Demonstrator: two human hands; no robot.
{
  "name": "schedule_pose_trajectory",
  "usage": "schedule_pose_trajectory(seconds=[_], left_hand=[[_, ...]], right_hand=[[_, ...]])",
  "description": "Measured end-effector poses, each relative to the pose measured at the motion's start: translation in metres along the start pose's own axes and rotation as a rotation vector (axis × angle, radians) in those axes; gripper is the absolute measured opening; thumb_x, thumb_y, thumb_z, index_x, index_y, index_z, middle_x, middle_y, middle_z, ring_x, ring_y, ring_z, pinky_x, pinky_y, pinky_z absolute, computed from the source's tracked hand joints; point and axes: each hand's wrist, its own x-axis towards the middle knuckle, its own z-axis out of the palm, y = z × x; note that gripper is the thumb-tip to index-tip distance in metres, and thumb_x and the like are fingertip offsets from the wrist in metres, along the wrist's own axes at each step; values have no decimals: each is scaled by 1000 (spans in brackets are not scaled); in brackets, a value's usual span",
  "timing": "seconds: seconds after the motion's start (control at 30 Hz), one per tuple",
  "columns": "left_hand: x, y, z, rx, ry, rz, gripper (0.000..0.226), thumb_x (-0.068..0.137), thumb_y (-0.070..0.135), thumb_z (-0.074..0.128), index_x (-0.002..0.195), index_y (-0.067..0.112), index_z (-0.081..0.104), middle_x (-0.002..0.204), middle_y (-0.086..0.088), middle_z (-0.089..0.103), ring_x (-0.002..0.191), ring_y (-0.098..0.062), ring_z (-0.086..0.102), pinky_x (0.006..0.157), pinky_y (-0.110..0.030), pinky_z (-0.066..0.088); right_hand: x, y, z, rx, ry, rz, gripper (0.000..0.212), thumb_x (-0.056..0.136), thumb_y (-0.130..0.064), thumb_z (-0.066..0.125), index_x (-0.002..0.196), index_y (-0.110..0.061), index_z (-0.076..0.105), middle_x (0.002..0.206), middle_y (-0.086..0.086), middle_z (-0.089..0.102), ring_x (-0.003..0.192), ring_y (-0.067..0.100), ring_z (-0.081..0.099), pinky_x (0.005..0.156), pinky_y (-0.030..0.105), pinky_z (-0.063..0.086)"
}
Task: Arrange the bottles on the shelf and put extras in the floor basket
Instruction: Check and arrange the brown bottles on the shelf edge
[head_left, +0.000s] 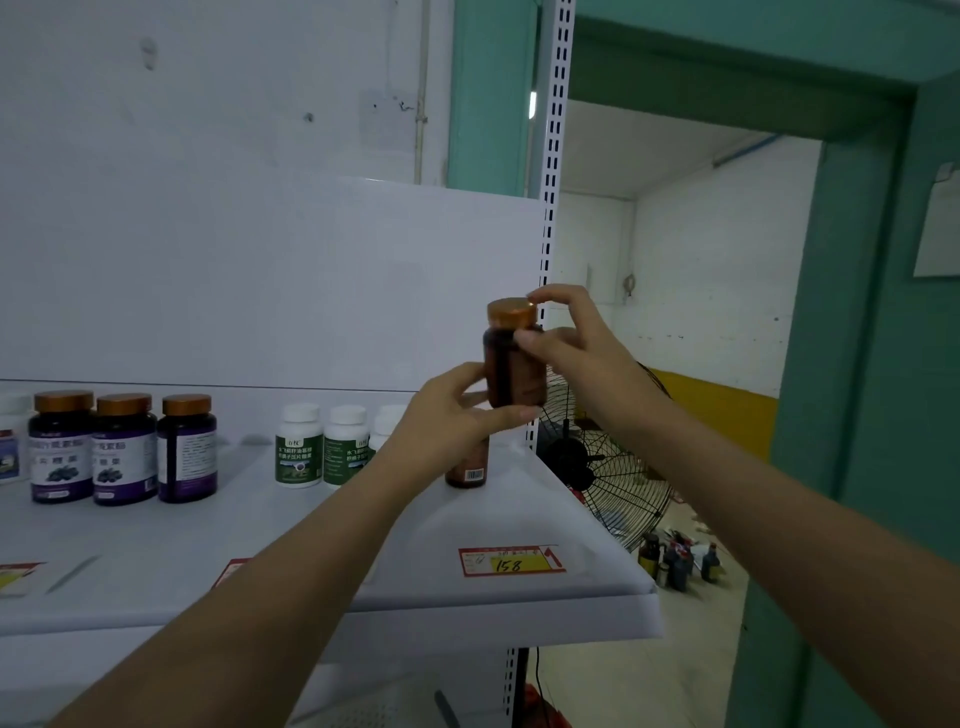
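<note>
Brown bottle (511, 371) upright, left hand (452, 415) beneath, right hand (571, 338) gripping top

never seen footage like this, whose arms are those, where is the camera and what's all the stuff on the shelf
There is no machine here: the arms belong to a person, and the single picture comes from a wide-angle camera worn on that person's head, looking forward and down.

The left hand grips the lower part of a brown bottle with a copper-coloured cap. The right hand pinches it near the cap. The bottle is held in the air above the right end of a white shelf.

On the shelf stand three dark bottles with purple labels, some white bottles with green labels and a second brown bottle, partly hidden behind the left hand. A price tag reading 158 sits at the front edge. A black fan stands on the floor beyond. No floor basket is clearly visible.
</note>
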Motion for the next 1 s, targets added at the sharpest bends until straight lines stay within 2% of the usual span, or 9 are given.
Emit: schedule_pose_trajectory(seconds=[0.1, 0.2, 0.27, 0.37, 0.5, 0.6, 0.73, 0.87, 1.0], left_hand=[[-3, 9, 3, -207, -61, -176, 47, 76, 50, 67, 111, 20, 61, 114, 0, 67, 106, -15, 62, 98, -39, 46], [-4, 16, 6, -377, -167, -282, 49, 79, 59, 57, 108, 19, 60, 103, -5, 72, 99, -16, 67, 96, -40, 44], [-6, 17, 7, -414, -208, -307, 51, 80, 64, 50, 108, 23, 60, 97, -8, 74, 95, -18, 70, 99, -43, 41], [-8, 14, 7, -411, -226, -345, 52, 81, 66, 47, 109, 25, 61, 90, -8, 74, 91, -19, 71, 104, -47, 35], [-8, 14, 9, -311, -218, -307, 49, 78, 59, 60, 105, 18, 61, 95, -4, 74, 92, -15, 70, 97, -42, 40], [-6, 12, 14, -165, -61, -264, 52, 73, 45, 75, 106, 13, 52, 102, -5, 69, 92, -15, 66, 82, -31, 47], [-6, 6, 24, -52, 148, -140, 50, 68, 33, 83, 96, 18, 43, 94, 0, 64, 84, -15, 61, 66, -24, 46], [-9, -5, 34, 55, 248, -83, 54, 65, 35, 84, 94, 21, 41, 95, 1, 62, 84, -18, 62, 76, -37, 53], [-14, -21, 28, 327, 90, -60, 50, 75, 37, 75, 114, 25, 46, 104, 0, 62, 92, -19, 61, 84, -39, 51]], right_hand=[[17, -1, -1, -119, 86, 171, 23, 97, -47, 42, 117, -36, 47, 103, 7, 64, 91, 22, 64, 82, 36, 53], [24, -1, 1, -128, 93, 309, 29, 96, -49, 42, 104, -24, 54, 92, 3, 64, 73, 18, 65, 68, 29, 54], [23, 1, 0, -141, 55, 353, 34, 95, -51, 43, 92, -20, 55, 76, 6, 68, 60, 21, 65, 71, 35, 55], [20, 5, -2, -161, 23, 384, 35, 95, -51, 43, 86, -19, 55, 64, 7, 68, 58, 23, 64, 78, 40, 56], [19, 4, -6, -152, -8, 389, 30, 96, -47, 41, 104, -21, 53, 90, 6, 67, 77, 22, 67, 85, 42, 52], [19, -3, -9, -98, 6, 340, 28, 97, -46, 43, 111, -23, 52, 102, 1, 62, 89, 16, 62, 80, 35, 51], [18, 2, -6, -174, 120, 206, 45, 85, -55, 60, 120, -28, 53, 107, 0, 60, 98, 17, 61, 88, 36, 53], [21, 8, -2, -138, 163, 274, 51, 83, -46, 67, 125, -21, 52, 98, -3, 57, 92, 17, 62, 84, 35, 55], [22, 12, -2, -254, 160, 169, 38, 90, -35, 61, 126, -26, 52, 110, -1, 56, 99, 17, 56, 72, 23, 48]])
